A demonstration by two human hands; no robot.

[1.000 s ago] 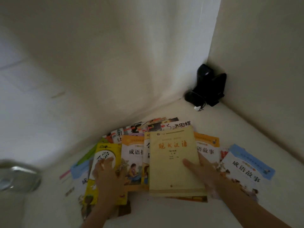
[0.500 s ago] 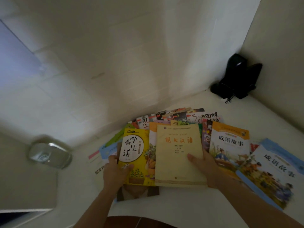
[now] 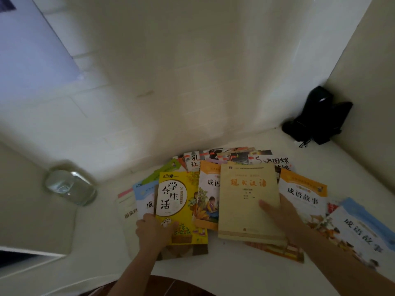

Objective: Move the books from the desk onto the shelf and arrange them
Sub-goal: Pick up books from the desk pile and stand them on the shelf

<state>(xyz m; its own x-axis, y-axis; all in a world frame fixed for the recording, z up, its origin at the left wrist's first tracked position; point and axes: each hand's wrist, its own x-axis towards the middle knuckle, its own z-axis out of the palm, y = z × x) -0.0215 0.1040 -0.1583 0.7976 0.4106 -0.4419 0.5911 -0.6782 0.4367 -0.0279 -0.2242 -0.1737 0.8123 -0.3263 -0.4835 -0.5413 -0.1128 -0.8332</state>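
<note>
The books lie fanned out and overlapping on the white surface (image 3: 235, 272), against the wall, none yet on a shelf; no shelf is identifiable in this view.

Left hand (image 3: 155, 231): grips the lower left corner of the yellow book (image 3: 181, 201), thumb on the cover, fingers apparently curled beneath the edge. A second ago this hand lay flat on the cover; it has since dropped to the corner and taken hold.

Right hand (image 3: 282, 218): rests on the lower right part of the cream book (image 3: 248, 199), the thumb straight across the cover. Whether the fingers wrap under the right edge cannot be told. Its position on the book is much as before.

The cream book lies topmost, over an orange-banded book (image 3: 208, 199) to its left and another orange-banded book (image 3: 303, 195) to its right. A blue-banded book (image 3: 361, 229) lies at far right. The two orange and blue books on the right have spread further apart from the cream one than a second ago.

Elsewhere: a glass jar (image 3: 70, 186) stands at the left, a black object (image 3: 318, 118) in the corner.

Assessment: the task is at its start. The changed left grip suggests the yellow book is about to be lifted or drawn toward the cream one. Loose overlapping covers may slide when either book is pulled.
</note>
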